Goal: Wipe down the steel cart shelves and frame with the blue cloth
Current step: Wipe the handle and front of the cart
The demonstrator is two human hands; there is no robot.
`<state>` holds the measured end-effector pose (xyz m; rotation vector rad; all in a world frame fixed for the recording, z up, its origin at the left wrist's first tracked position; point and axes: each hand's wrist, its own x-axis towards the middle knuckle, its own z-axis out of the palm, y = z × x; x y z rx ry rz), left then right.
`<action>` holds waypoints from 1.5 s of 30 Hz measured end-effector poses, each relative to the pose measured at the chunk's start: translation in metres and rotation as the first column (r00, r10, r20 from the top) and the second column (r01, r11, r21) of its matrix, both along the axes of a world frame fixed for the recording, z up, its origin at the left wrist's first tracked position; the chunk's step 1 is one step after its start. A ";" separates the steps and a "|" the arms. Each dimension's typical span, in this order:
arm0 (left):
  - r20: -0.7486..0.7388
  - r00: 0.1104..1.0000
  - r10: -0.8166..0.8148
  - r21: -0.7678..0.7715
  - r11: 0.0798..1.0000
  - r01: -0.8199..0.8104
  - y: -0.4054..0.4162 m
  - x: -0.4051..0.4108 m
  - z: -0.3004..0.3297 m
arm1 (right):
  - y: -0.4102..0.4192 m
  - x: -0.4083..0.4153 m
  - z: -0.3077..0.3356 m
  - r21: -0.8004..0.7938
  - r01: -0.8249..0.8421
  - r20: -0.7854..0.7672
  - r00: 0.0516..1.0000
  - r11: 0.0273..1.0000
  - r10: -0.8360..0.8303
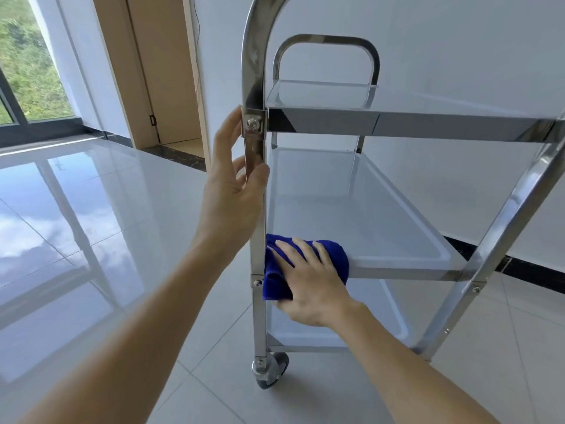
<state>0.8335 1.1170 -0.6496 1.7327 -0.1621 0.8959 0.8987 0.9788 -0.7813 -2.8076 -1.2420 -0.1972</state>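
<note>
A steel cart with three tray shelves stands on castors in front of me. My left hand grips the near left upright post just below the top shelf bracket, thumb in front and fingers behind. The blue cloth is folded over the near left corner of the middle shelf and hangs over its front rim. My right hand lies on the cloth with fingers spread on top and the thumb under the rim, pinching the cloth against the edge.
A castor sits under the near left post. The bottom shelf lies below my right hand. A white wall runs behind the cart. Glossy floor tiles spread to the left, toward a window and a wooden door frame.
</note>
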 end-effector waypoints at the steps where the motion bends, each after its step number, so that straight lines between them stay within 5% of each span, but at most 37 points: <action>1: -0.017 1.000 0.010 0.019 1.000 -0.010 0.000 0.000 -0.002 | 0.001 0.003 0.001 0.031 -0.015 -0.022 1.000 0.999 0.016; 4: -0.084 0.995 0.046 0.044 0.998 -0.042 0.001 0.002 -0.006 | 0.001 0.017 0.013 0.006 -0.065 -0.090 0.994 0.998 0.065; 8: -0.082 0.990 0.115 0.078 0.991 -0.108 0.000 0.003 -0.011 | 0.013 0.020 0.012 -0.091 -0.009 0.084 0.996 0.996 0.017; 13: -0.012 0.964 0.266 0.164 0.952 -0.260 -0.009 0.012 -0.016 | 0.016 0.014 -0.006 0.047 0.013 0.184 0.983 0.999 -0.021; 23: -0.032 0.990 0.137 0.255 0.959 -0.125 -0.011 0.012 -0.016 | -0.117 0.044 -0.009 0.145 0.075 0.419 0.899 0.987 -0.130; 29: -0.115 0.972 0.205 0.256 0.952 -0.170 -0.007 0.009 -0.021 | -0.094 0.034 -0.007 0.079 0.246 0.299 0.919 0.966 -0.258; 37: -0.141 0.957 0.253 0.247 0.945 -0.214 -0.006 0.003 -0.020 | 0.034 0.009 -0.003 0.067 0.102 0.174 0.978 0.993 -0.112; 42: -0.118 0.972 0.204 0.257 0.952 -0.169 -0.001 0.005 -0.021 | -0.032 0.032 -0.004 0.099 -0.005 0.278 0.960 0.995 -0.023; 45: -0.115 0.975 0.192 0.267 0.951 -0.156 -0.001 0.006 -0.021 | -0.103 0.049 0.002 0.061 0.105 0.261 0.958 0.993 -0.118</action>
